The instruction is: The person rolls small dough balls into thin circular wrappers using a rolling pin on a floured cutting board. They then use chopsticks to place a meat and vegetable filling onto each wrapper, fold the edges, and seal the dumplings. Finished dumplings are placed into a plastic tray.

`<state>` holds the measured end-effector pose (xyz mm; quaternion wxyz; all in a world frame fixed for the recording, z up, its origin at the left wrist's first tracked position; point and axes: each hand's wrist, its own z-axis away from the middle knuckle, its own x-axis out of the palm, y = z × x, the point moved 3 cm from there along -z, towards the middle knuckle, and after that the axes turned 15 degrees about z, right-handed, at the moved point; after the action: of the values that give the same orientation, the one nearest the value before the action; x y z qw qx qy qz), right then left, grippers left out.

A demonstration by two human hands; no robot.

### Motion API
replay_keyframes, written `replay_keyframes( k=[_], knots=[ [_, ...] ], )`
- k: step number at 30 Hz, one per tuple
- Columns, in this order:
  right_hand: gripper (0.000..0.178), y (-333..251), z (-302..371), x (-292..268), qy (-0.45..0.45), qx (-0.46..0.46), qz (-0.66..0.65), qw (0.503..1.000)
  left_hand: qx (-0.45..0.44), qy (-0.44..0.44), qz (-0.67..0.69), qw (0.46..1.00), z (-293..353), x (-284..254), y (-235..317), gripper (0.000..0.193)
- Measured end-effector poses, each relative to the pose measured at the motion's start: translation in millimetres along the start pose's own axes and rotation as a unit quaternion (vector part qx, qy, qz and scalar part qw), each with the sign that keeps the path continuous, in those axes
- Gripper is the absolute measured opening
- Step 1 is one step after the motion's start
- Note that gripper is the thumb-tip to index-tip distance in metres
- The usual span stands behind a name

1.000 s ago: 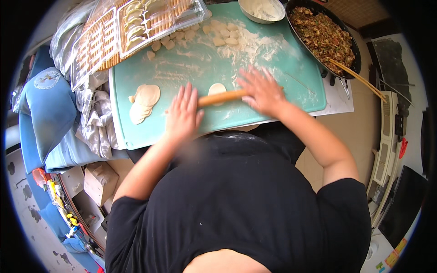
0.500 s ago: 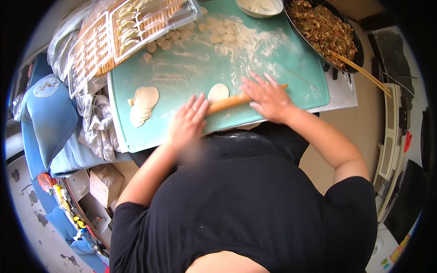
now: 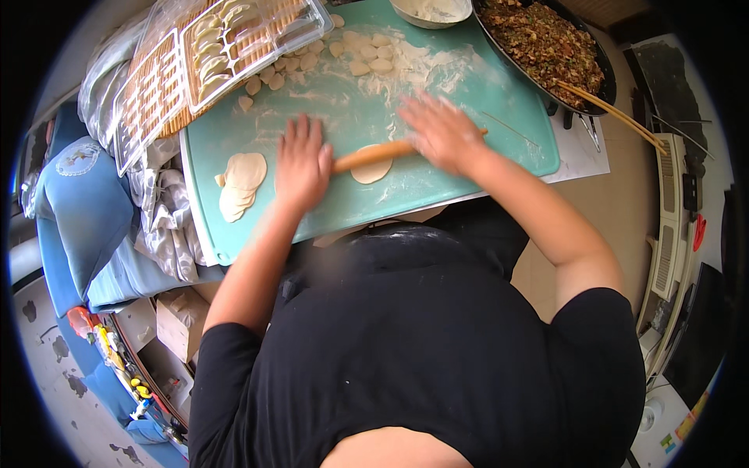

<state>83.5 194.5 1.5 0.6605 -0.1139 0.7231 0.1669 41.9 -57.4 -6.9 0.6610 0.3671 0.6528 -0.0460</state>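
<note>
Head view: a teal mat (image 3: pixel 468 132) covers the tabletop and serves as the landmark here. Near the middle of the mat lies a wooden rolling pin (image 3: pixel 373 155), running roughly left to right, with a small flat round of dough (image 3: pixel 371 171) under its middle. The left hand (image 3: pixel 303 165) lies open, palm down, on the pin's left end, fingers stretched flat toward the far side of the mat. The right hand (image 3: pixel 439 132) is blurred but looks open too, palm pressing on the pin's right end; neither hand wraps around it.

On the mat's left part sits a stack of rolled wrappers (image 3: pixel 240 182), just beside the left hand. Toward the mat's far edge lie small dough pieces (image 3: pixel 367 53) in scattered flour. Off the far left corner rests a clear plastic tray (image 3: pixel 234 43) holding folded dumplings, and beyond the far right edge stands a dark pan of filling (image 3: pixel 546 43) with chopsticks (image 3: pixel 605 109) across its rim. A pale bowl (image 3: pixel 429 9) touches the mat's far edge.

The pin is likely stiff, light and smooth, best driven by flat palms at its two ends so it rolls freely. The dough round looks soft, thin and easily torn or stuck; lifting it by the edge with floured fingertips would suit it.
</note>
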Motion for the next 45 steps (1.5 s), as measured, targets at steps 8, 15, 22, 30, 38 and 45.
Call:
replay_keyframes(
  k=[8, 15, 22, 30, 38, 45],
  knots=[
    [0.056, -28.0, 48.0, -11.7, -0.027, 0.014, -0.012, 0.999, 0.009, -0.071, 0.003, 0.997, 42.8, 0.1, 25.2, 0.055],
    [0.054, 12.3, -19.9, 1.7, -0.027, 0.088, 0.016, 0.996, -0.034, 0.068, -0.020, 0.997, -43.7, -1.9, -21.3, 0.054],
    [0.051, -32.0, 46.6, -12.7, -0.002, 0.012, -0.043, 0.999, 0.073, -0.032, 0.231, 0.970, -14.4, -7.2, 33.7, 0.035],
    [0.042, -39.7, 72.5, -26.0, 0.136, -0.028, -0.132, 0.981, -0.057, -0.112, 0.247, 0.961, -40.8, -6.2, 42.0, 0.014],
    [0.036, -41.7, 70.1, -36.5, 0.137, -0.026, -0.161, 0.977, 0.116, -0.056, 0.240, 0.962, 17.7, -31.7, 52.1, 0.013],
    [0.038, -29.9, 30.3, -15.4, 0.083, 0.015, -0.057, 0.995, 0.064, -0.025, -0.043, 0.997, 20.7, -14.3, 21.8, 0.048]
  ],
)
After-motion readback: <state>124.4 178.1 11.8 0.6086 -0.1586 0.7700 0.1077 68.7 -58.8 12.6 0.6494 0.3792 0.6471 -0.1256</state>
